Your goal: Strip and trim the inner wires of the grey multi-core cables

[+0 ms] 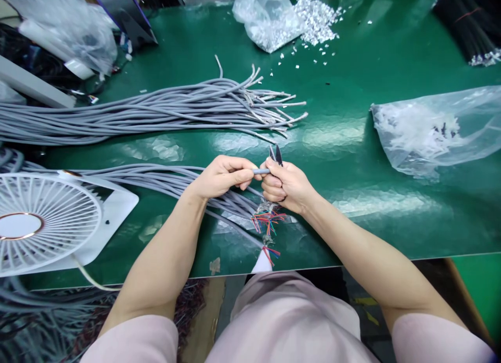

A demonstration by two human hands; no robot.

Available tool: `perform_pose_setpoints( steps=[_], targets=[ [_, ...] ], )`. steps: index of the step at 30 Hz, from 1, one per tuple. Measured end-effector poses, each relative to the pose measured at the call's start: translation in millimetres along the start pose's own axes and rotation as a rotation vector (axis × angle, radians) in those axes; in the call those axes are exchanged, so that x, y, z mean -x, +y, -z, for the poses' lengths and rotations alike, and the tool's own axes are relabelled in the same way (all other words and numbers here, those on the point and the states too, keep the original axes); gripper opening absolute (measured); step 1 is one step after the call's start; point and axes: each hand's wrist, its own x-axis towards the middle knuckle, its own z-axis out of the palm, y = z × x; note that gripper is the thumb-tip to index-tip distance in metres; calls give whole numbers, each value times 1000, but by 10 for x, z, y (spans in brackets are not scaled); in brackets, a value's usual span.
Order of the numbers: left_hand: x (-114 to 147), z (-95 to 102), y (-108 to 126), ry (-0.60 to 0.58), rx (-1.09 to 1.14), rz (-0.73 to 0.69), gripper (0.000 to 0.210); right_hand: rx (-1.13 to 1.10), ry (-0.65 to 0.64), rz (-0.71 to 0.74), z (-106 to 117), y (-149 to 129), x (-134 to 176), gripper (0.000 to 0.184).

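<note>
My left hand (229,176) pinches a grey cable (260,171) between thumb and fingers. Facing it, my right hand (285,183) is wrapped round small snips (278,155), whose dark pointed blades stick up past the thumb; the handles are hidden in the palm. The cable's end reaches the right thumb. Under both hands lies a bundle of grey cables (176,183), its ends stripped to red and blue inner wires (270,219). Farther back, a second grey cable bundle (156,109) has whitish frayed ends pointing right.
A white fan (74,211) stands at left on the green table (336,81). At the back, a plastic bag (266,23) lies beside a heap of small silvery pieces (317,18). Another clear bag (426,133) and a black cable bundle (465,26) are at right.
</note>
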Motion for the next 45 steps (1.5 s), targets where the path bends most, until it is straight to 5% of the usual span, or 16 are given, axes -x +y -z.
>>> perform_pose_setpoints(
  steps=[10, 13, 17, 20, 25, 38, 45],
  targets=[
    [9, -48, 44, 30, 11, 79, 30, 169, 76, 134, 19, -31, 7, 34],
    [4, -81, 82, 48, -25, 99, 31, 514, 177, 385, 70, -73, 27, 32],
    [-3, -86, 98, 66, -37, 78, 34, 1222, 294, 915, 158, -148, 90, 14],
    [-5, -75, 86, 81, -25, 51, 35, 1528, 293, 1080, 214, -172, 123, 14],
    [-6, -61, 40, 98, 30, -4, 33, 1682, 259, 1039, 203, -112, 92, 19],
    [-52, -54, -107, 220, 157, -62, 42, 1296, 312, 888, -48, 171, -13, 28],
    [-40, -56, -75, 136, 142, 14, 39, 1200, 313, 834, 37, -21, -42, 18]
  ],
)
